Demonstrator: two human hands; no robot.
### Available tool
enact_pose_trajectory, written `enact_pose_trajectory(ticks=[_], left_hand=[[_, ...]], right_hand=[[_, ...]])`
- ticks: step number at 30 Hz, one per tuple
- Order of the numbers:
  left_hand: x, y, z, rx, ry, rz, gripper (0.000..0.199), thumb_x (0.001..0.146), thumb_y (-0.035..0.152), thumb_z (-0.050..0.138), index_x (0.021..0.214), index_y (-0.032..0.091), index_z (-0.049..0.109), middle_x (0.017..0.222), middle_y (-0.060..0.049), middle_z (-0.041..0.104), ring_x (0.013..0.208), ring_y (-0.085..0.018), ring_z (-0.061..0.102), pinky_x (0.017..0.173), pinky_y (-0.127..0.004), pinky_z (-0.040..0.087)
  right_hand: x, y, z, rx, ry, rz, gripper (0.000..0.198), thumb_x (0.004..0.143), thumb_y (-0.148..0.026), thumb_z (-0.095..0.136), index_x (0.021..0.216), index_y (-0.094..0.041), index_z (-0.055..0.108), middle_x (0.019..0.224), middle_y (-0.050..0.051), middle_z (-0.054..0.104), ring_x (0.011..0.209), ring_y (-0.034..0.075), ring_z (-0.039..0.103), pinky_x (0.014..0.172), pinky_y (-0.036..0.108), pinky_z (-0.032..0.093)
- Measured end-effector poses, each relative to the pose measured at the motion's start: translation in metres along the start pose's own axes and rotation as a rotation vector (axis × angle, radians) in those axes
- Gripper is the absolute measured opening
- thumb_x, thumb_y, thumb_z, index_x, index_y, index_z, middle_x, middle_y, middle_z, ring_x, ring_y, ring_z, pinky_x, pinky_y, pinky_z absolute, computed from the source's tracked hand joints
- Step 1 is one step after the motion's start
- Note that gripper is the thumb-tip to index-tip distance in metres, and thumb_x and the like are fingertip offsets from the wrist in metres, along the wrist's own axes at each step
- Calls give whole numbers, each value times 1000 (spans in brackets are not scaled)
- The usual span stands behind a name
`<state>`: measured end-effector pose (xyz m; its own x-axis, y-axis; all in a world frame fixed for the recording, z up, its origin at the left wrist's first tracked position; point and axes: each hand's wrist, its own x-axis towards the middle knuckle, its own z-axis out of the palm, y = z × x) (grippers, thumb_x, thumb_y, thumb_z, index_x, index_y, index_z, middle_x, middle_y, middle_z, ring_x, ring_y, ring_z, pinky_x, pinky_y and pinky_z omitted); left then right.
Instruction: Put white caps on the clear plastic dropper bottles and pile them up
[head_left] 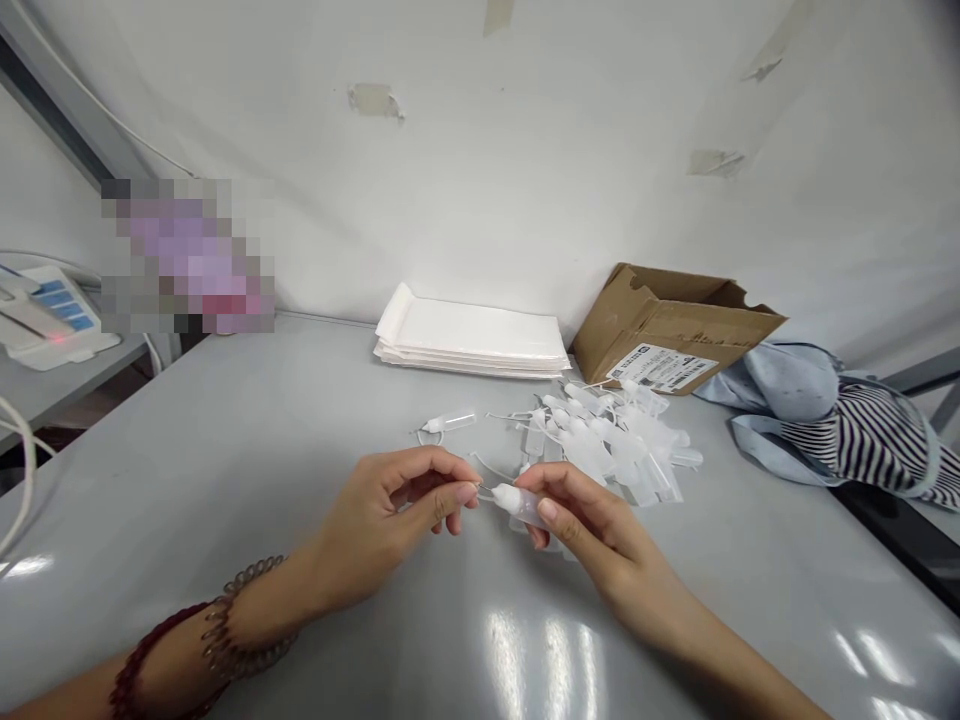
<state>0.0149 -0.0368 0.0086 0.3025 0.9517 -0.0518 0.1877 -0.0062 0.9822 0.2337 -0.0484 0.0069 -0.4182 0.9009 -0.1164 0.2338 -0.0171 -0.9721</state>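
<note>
My right hand (581, 515) grips a small translucent needle-tip bottle (517, 500) with a white cap end, held sideways above the table. The bottle's thin metal tip points left, into the fingers of my left hand (420, 500). Thumb and forefinger of that hand are pinched at the tip; whether a tiny cap is between them I cannot make out. Just beyond my hands a similar bottle (454, 422) lies alone. To the right, behind my right hand, is a loose pile of translucent bottles (622, 440) with white tops and thin straps.
A stack of white padded envelopes (480, 335) lies against the wall. An open cardboard box (667, 325) with a label stands at the back right. Farther right are a light blue and striped cloth bag (862, 430) and a dark edge. A white device (52, 315) sits at far left.
</note>
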Motion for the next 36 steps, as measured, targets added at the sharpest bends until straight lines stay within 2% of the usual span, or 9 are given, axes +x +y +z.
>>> enact_pose_trajectory(ticks=[13,18,25,36], left_hand=[[0,0,-1,27,-20,31,11,84,26,60,79,19,67,63,4,62,59,-10,57,58,-19,47],[0,-1,-1,-8,-57,10,11,84,25,60,78,17,66,63,3,60,58,-9,57,58,-19,48],[2,-2,0,11,-70,21,12,84,25,59,78,17,66,63,4,60,58,-9,57,58,-18,48],[1,-5,2,337,-18,302,14,86,14,53,78,18,65,63,4,60,58,-8,55,56,-16,43]], right_hand=[[0,-1,1,-42,24,0,22,93,-39,46,102,-23,58,77,0,53,64,12,46,57,26,39],[1,1,0,-39,15,31,24,92,-41,46,103,-23,57,79,1,58,62,12,44,57,25,39],[-2,0,0,-128,65,-7,24,92,-39,46,103,-23,59,78,1,61,62,12,47,56,25,42],[-2,0,2,-308,117,-176,19,93,-29,47,100,-22,63,66,-2,57,53,11,46,46,21,35]])
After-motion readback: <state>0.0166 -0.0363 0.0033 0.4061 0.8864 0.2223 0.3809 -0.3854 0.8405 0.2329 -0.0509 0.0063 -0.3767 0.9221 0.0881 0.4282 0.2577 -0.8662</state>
